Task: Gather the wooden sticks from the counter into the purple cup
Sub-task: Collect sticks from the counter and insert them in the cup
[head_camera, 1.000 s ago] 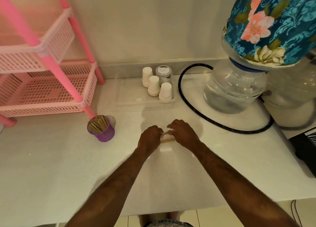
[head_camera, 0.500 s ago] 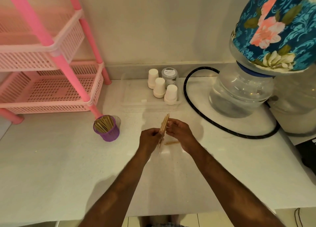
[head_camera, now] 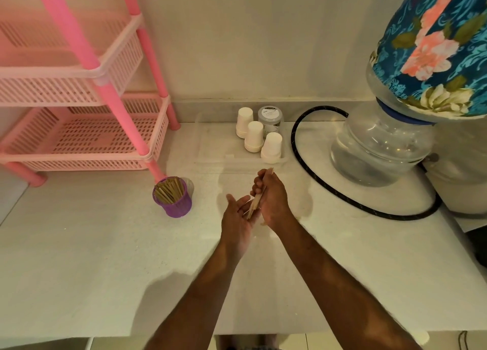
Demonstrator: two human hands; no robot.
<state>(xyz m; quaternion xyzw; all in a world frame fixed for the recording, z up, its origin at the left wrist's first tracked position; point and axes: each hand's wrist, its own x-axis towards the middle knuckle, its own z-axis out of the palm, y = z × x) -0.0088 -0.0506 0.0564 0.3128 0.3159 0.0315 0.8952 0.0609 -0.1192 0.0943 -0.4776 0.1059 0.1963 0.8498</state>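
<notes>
We see right hand (head_camera: pixel 272 200) gripping a tilted bundle of pale flat wooden sticks (head_camera: pixel 257 200); left hand (head_camera: pixel 237 218) open-palmed beneath; purple cup (head_camera: pixel 174 202) near-full.

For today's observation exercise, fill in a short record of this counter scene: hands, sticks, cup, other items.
right hand: closed around a bundle of wooden sticks, tilted upright
left hand: open, palm beside the bundle's lower end
purple cup: upright on the counter, already holding many sticks, left of the hands
behind: three stacks of white paper cups, pink rack, water jug
</notes>
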